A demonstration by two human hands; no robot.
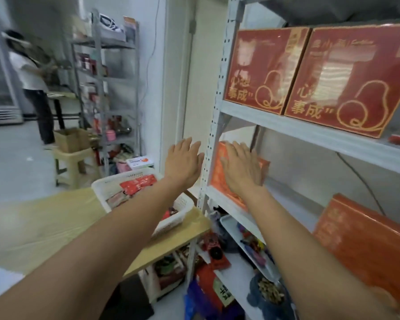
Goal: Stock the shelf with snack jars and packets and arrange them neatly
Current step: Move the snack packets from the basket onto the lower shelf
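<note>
Orange packet [218, 173], at the shelf's [291, 204] left end, is pressed by the flat, spread right hand [240, 167]. The left hand [183, 162] is held spread alongside. Probably light and slippery, it is best gripped at both side edges.

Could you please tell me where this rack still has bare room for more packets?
The middle shelf is bare between the left orange box under your right hand and the right orange box. The shelf above is mostly filled by two red boxes; the lower shelf is crowded.
</note>
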